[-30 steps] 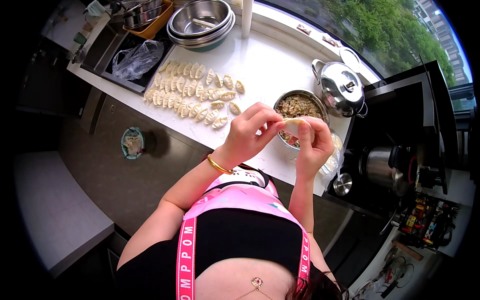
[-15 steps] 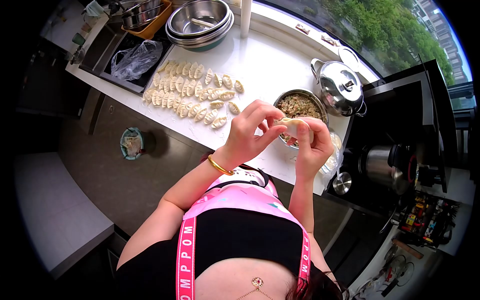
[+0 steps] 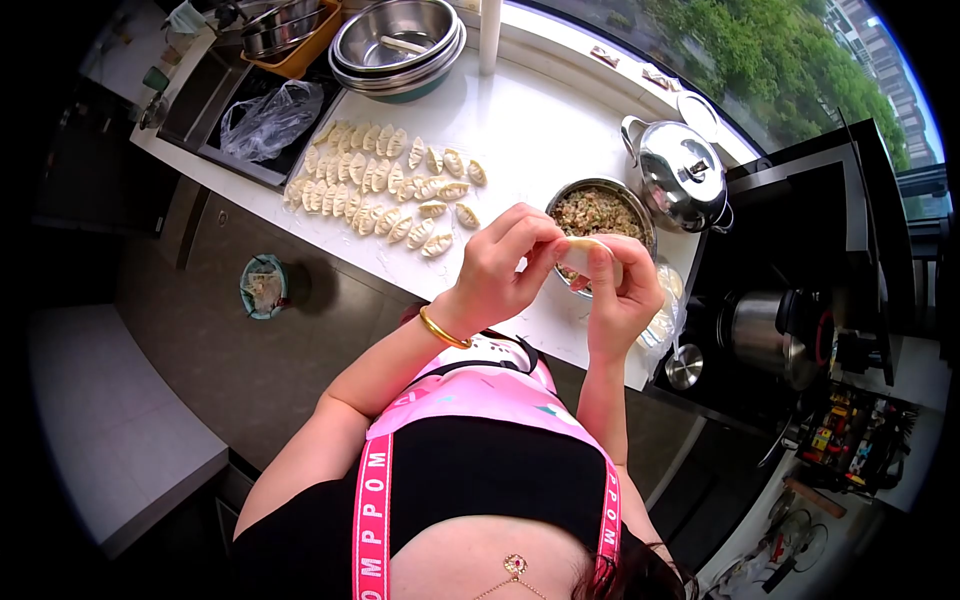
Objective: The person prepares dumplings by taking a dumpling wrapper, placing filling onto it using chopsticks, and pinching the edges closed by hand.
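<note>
Between my two hands is a folded dumpling, pale and half-moon shaped, held up above the counter. My left hand pinches its left end between thumb and fingers. With thumb and fingertips, my right hand grips the other end. Just behind and below them stands a steel bowl of minced filling, its near side partly hidden by my hands. Rows of pleated dumplings lie on the white counter to the left. Beside my right hand, a clear plastic bag with round pale wrappers is partly covered.
A lidded steel pot stands at the back right, near the black stove. Stacked metal bowls sit at the back left, next to a plastic bag by the sink. A small bin is on the floor.
My left fingers have closed more tightly on the dumpling's left end, and the dumpling has turned slightly. Both hands stay in nearly the same place.
</note>
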The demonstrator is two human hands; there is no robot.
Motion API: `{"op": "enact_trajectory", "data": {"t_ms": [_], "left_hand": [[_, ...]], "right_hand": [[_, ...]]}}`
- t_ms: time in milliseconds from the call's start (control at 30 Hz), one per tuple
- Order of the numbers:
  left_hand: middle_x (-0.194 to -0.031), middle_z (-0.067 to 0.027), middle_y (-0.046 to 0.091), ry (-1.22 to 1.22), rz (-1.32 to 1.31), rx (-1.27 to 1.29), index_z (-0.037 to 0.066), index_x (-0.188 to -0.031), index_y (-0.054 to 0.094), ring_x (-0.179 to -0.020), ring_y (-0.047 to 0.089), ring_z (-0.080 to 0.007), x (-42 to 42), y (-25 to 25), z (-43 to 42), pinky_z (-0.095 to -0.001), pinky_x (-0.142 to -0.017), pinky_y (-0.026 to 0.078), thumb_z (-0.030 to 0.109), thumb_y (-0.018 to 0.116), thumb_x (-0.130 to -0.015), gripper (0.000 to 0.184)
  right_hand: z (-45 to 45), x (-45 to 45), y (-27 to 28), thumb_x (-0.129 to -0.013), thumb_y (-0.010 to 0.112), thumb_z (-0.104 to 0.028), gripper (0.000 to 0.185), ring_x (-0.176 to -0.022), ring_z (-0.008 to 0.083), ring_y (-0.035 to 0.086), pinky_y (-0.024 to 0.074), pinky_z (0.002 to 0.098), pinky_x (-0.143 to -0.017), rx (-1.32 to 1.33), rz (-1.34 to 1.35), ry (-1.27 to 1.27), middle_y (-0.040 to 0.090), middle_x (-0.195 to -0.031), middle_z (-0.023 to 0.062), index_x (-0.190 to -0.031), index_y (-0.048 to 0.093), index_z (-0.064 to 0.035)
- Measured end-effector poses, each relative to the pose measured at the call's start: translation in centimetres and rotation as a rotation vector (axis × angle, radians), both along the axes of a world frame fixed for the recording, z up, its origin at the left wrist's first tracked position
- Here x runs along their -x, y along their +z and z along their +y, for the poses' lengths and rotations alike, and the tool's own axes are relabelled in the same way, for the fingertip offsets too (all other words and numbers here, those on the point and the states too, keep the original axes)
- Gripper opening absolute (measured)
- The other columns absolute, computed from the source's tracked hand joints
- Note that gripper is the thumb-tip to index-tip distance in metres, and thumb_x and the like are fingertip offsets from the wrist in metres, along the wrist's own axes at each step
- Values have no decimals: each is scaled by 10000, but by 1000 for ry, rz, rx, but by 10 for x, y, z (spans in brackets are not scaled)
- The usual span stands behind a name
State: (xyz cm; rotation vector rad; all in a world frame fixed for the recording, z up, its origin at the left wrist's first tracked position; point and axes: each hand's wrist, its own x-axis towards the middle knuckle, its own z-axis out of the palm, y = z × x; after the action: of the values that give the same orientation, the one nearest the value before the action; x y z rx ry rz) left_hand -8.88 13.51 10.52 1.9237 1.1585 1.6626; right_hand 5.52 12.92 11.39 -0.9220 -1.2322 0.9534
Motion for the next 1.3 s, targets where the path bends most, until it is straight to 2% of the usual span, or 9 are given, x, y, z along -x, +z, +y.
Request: {"op": "enact_trajectory", "data": {"t_ms": [100, 533, 600, 700, 900, 967, 1100, 1167, 1300], "left_hand": [[-815, -77, 626, -28, -111, 82, 18, -868, 630, -668, 609, -144, -4, -1, 0, -239, -500, 506, 12, 693, -826, 77], [-812, -81, 617, -60, -53, 22, 13, -870, 612, -704, 602, -148, -2, 2, 5, -243, -537, 511, 19, 662, -855, 52], [-820, -75, 601, -113, -211, 134, 17, -869, 603, -687, 612, -159, -5, 0, 4, -256, -536, 514, 18, 663, -847, 63], [-822, -67, 606, -160, -240, 174, 23, -868, 603, -701, 617, -160, -3, 5, 4, -253, -539, 517, 26, 667, -843, 68], [-826, -50, 606, -148, -180, 185, 30, -862, 594, -702, 612, -148, -1, 4, 4, -250, -523, 506, 36, 669, -843, 77], [-821, -49, 601, -148, -215, 209, 31, -865, 587, -694, 606, -146, -2, 1, 3, -251, -517, 502, 37, 666, -845, 82], [-805, -51, 589, -141, -294, 269, 35, -880, 570, -673, 593, -141, -3, 1, 0, -248, -506, 490, 36, 653, -854, 87], [-802, -52, 586, -149, -285, 270, 36, -884, 571, -673, 591, -139, -3, 2, -1, -248, -502, 484, 36, 649, -856, 82], [-790, -52, 578, -204, -175, 246, 32, -891, 573, -667, 586, -134, 1, 7, 2, -247, -489, 462, 29, 636, -860, 70]], "right_hand": [[1, -1, 1, -903, 636, -29, 63, -661, 113, 610, 511, 206, -501, -7, -4, 0, 642, -908, 112, -923, 635, 31], [0, -1, 2, -885, 638, 6, 51, -702, 118, 620, 514, 211, -505, -2, -25, 47, 643, -903, 116, -919, 640, 44], [0, -1, 3, -885, 640, 6, 53, -702, 118, 621, 514, 211, -505, -8, -19, 52, 643, -902, 117, -920, 640, 45], [0, -2, 4, -883, 641, 6, 57, -694, 117, 621, 513, 211, -502, -17, -19, 52, 643, -898, 117, -924, 640, 46], [-2, -1, 5, -882, 642, 6, 73, -664, 110, 617, 515, 218, -500, -11, -111, 77, 648, -878, 104, -947, 644, 40], [-5, 7, 10, -881, 647, -3, 90, -649, 101, 613, 508, 217, -490, 40, 19, -6, 650, -849, 95, -958, 641, 43], [-6, 4, 10, -876, 662, -16, 93, -633, 89, 595, 476, 214, -494, 22, 43, -11, 652, -822, 84, -944, 635, 40], [-5, -4, 3, -868, 671, -14, 75, -605, 86, 572, 444, 221, -505, -56, -189, -33, 649, -794, 76, -919, 631, 23], [-6, -3, -2, -858, 679, -14, 70, -577, 106, 560, 429, 230, -515, -36, -205, -36, 640, -775, 78, -894, 623, 7]]}}
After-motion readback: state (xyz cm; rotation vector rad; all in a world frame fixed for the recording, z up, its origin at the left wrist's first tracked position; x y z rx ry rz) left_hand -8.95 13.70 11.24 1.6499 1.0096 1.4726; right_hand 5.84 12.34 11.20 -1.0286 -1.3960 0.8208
